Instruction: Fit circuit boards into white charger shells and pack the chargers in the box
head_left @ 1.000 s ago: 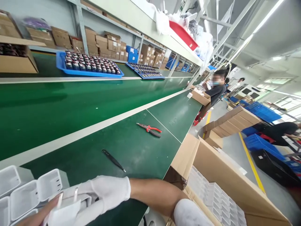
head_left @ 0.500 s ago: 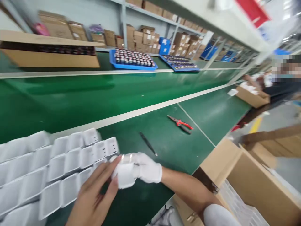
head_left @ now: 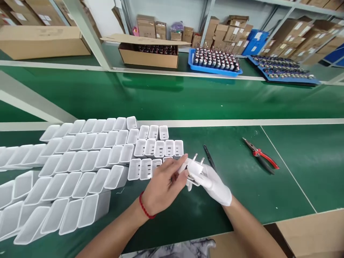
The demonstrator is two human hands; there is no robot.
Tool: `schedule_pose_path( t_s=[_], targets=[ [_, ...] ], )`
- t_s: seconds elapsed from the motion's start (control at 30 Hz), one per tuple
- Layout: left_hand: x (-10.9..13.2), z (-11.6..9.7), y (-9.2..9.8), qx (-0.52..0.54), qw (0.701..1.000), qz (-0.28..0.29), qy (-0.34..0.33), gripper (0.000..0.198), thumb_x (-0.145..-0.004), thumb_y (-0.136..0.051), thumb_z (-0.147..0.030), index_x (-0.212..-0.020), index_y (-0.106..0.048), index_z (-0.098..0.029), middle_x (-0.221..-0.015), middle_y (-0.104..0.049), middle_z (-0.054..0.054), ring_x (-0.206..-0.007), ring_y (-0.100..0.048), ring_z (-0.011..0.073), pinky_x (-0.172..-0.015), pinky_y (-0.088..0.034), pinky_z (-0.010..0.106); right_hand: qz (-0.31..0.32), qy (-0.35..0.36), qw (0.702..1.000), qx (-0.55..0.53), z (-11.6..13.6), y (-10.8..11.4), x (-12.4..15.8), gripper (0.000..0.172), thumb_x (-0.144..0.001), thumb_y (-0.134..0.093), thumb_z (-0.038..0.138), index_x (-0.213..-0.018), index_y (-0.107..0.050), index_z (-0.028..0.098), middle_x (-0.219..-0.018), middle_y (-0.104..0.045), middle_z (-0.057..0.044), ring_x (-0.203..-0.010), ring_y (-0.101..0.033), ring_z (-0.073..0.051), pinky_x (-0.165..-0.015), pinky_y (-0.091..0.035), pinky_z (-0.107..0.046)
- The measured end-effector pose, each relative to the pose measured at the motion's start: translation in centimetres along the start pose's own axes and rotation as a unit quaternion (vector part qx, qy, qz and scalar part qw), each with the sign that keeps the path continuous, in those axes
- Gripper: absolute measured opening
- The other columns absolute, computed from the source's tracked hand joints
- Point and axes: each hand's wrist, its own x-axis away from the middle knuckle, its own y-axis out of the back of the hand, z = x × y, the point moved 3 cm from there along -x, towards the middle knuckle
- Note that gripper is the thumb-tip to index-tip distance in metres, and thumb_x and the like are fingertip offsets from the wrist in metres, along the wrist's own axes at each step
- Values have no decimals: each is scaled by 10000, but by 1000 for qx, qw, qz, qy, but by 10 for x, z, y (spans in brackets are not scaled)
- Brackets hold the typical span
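- My left hand and gloved right hand clamp fingers on one white plug adapter.
- Judged light, rigid, smooth; I grip the body, clear of its prongs.

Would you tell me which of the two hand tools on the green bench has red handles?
The pliers on the right; the black tweezers beside the gloved right hand have none.

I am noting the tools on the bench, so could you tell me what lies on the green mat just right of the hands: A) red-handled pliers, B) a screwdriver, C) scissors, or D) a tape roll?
A: red-handled pliers lie on the green mat, to the right of the gloved right hand holding the white plug part.
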Motion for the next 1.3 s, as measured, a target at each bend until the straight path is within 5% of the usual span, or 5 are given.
schedule_pose_path(
  t_s=[0.27,0.53,0.73,0.9,1.3],
  targets=[
    [3,-5,-3,-38,999,10,-38,443,-970,-446,-370,-1361,-511,-172,-819,-489,31,-669,-499,144,-649,-463,281,-58,25,998,-12,-16,2,5,431,-856,-620,566,-799,-678,143,-644,-595,-54,-567,-547,-181,-533,-495,-293],
    [-3,-4,9,-24,998,-47,45,489,-957,-471,-484,-1329,-548,-176,-744,-503,8,-663,-494,151,-665,-438,294,-58,144,967,204,5,9,5,578,-773,-751,543,-1211,-620,189,-1191,-584,-126,-1087,-558,-311,-989,-442,-455],
    [5,-12,4,98,993,-64,-24,545,-910,-569,-459,-1350,-505,-144,-838,-554,28,-605,-496,115,-575,-441,262,-173,68,982,-41,-4,15,6,358,-912,-610,429,-1205,-599,223,-808,-647,-28,-464,-508,-131,-465,-490,-269],
    [15,-26,-4,106,990,-43,-85,272,-927,-524,-277,-1161,-605,-164,-840,-560,22,-586,-482,88,-535,-422,225,-214,52,943,-251,4,22,2,354,-804,-709,403,-1120,-655,251,-836,-632,-4,-672,-600,-141,-584,-553,-211],
    [41,-15,-11,-49,993,82,-65,252,-898,-499,-281,-1041,-670,-164,-769,-568,0,-572,-494,110,-583,-409,268,-192,-10,958,-214,9,16,1,452,-814,-654,423,-1217,-604,224,-734,-583,-26,-534,-540,-154,-379,-449,-219]
  ],
)
